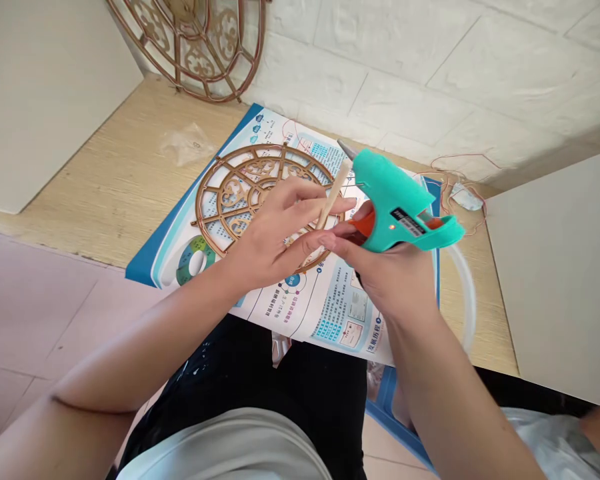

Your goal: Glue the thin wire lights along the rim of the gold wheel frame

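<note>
My right hand [390, 270] grips a teal hot glue gun [397, 200] by its handle, with a finger on the orange trigger and the metal nozzle pointing up and left. Between the thumb and fingers of my left hand [275, 230] is a thin wooden stick [333, 193], held upright just left of the gun. Under both hands a round wooden fretwork disc [240, 190] lies flat on a printed blue and white poster [325, 307].
A second fretwork disc [200, 47] leans against the white brick wall at the back. A crumpled clear plastic bag [185, 143] lies on the wooden floor. Thin red wire [460, 180] and the gun's white cord [467, 287] trail at right. White boards stand at left and right.
</note>
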Demonstrator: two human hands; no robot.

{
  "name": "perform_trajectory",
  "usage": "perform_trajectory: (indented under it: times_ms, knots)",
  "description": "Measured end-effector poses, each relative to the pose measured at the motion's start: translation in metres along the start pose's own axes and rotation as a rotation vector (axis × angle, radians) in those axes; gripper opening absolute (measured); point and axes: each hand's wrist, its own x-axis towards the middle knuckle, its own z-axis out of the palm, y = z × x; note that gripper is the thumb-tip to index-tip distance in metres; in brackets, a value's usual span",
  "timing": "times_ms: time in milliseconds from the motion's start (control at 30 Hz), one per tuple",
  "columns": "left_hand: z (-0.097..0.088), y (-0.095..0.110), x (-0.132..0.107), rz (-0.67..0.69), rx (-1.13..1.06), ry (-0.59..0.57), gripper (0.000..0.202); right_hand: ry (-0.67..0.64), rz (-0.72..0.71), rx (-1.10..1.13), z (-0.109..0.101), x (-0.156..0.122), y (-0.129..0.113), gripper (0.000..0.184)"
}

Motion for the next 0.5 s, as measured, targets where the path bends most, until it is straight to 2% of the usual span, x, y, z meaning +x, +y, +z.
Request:
perform_trajectory:
  times_ms: [100,333,433,467,500]
  knots:
    - [0.0,0.003,-0.002,-0.027,0.106,0.029,0.038,-0.061,-0.023,0.047,0.01,-0.003,0.008,0.035]
    - [0.006,0.01,0.003,-0.002,0.294,0.107,0.033,-0.059,-0.061,-0.116,0.009,-0.008,0.021,0.027]
    - [-0.011,0.022,-0.009,-0.025,0.392,0.217,0.031,-0.035,-0.063,-0.115,0.01,-0.009,0.027,0.03]
    - [-0.02,0.03,-0.018,-0.064,0.396,0.245,0.03,-0.027,-0.056,-0.113,0.01,-0.009,0.029,0.03]
    - [-0.029,0.04,-0.03,-0.163,0.381,0.28,0.026,-0.022,-0.048,-0.113,0.01,-0.01,0.032,0.03]
